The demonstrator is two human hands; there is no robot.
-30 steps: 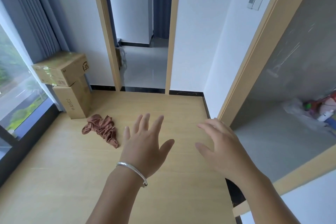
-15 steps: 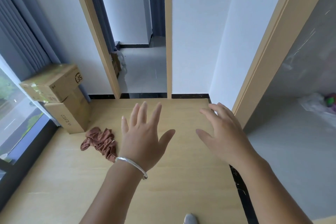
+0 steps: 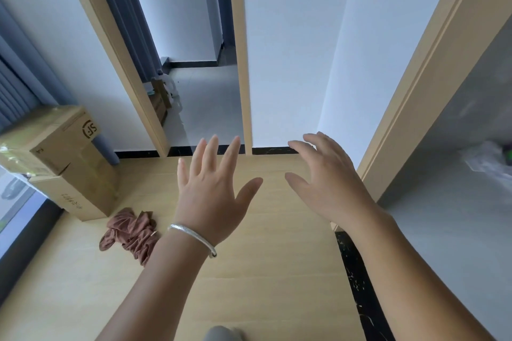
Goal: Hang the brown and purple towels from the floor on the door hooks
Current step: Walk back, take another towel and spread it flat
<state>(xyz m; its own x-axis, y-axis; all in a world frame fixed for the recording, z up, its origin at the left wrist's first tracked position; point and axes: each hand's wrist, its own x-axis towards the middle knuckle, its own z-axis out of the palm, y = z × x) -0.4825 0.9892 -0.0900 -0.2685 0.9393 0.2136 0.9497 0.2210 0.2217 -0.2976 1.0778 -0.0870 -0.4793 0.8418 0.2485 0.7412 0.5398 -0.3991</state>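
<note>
A crumpled brown towel (image 3: 130, 234) lies on the light wooden floor at the lower left, just in front of the stacked boxes. My left hand (image 3: 213, 191), with a silver bracelet on the wrist, is raised above the floor to the right of the towel, fingers spread and empty. My right hand (image 3: 329, 185) hovers further right at the same height, fingers loosely apart, holding nothing. Neither a purple towel nor any door hooks are in view.
Two stacked cardboard boxes (image 3: 63, 160) stand at the left by a grey curtain and window. A wooden-framed doorway (image 3: 241, 63) opens ahead into a tiled room. Another doorway frame (image 3: 415, 86) on the right leads onto a grey floor holding a plastic bag (image 3: 487, 160).
The view has moved forward and tilted down; the towel and boxes have slid toward the lower left. Both hands stay raised and open, drifting slightly upward in the frame.
</note>
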